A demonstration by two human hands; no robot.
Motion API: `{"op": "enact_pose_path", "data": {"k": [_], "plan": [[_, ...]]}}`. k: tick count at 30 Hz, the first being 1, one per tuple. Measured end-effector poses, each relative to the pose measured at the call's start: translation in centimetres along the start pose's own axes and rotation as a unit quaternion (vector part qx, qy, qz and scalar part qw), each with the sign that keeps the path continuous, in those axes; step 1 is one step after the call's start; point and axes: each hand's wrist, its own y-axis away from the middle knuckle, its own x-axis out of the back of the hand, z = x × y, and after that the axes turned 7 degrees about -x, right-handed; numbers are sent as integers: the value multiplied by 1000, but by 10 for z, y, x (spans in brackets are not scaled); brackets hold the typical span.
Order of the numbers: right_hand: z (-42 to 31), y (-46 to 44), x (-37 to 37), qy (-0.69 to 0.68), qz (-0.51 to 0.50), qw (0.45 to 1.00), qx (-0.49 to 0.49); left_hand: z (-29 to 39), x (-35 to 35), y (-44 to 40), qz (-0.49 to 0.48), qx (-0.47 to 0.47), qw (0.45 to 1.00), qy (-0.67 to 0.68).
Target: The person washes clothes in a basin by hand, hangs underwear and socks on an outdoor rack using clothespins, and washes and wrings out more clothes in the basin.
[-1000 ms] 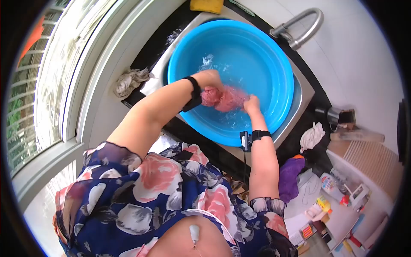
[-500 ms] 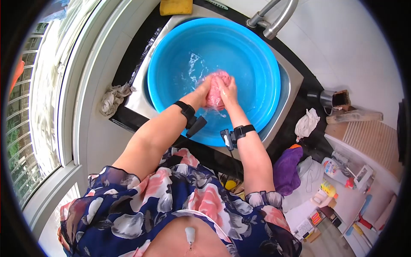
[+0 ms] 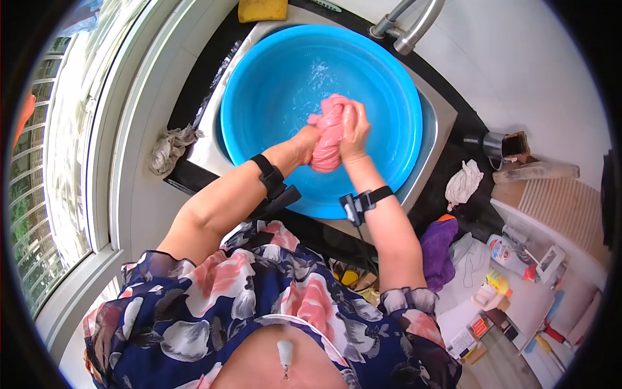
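Observation:
A wet pink cloth (image 3: 328,136), bunched and twisted, is gripped between both hands over the water in a big blue basin (image 3: 251,71). My left hand (image 3: 306,143) is closed around its left side, with the fingers partly hidden by the cloth. On the right side, my right hand (image 3: 354,131) wraps its fingers over the cloth. Ripples and bright splashes show on the water beyond the hands. The basin rests in a steel sink (image 3: 433,133).
A curved metal faucet (image 3: 414,32) stands behind the basin. A yellow sponge (image 3: 262,10) lies at the back left. Crumpled rags (image 3: 172,150) and a white cloth (image 3: 464,184) flank the sink. A purple cloth (image 3: 439,253) and a bottle (image 3: 507,254) are at the right.
The pink cloth has come up out of the water and is now more tightly twisted. My right hand has shifted slightly right and turned around it.

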Motion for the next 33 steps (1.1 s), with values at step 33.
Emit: {"op": "enact_pose_path", "data": {"k": [33], "plan": [[-1, -17, 121, 324, -347, 825, -306, 157, 18, 35, 33, 18, 615, -787]]}}
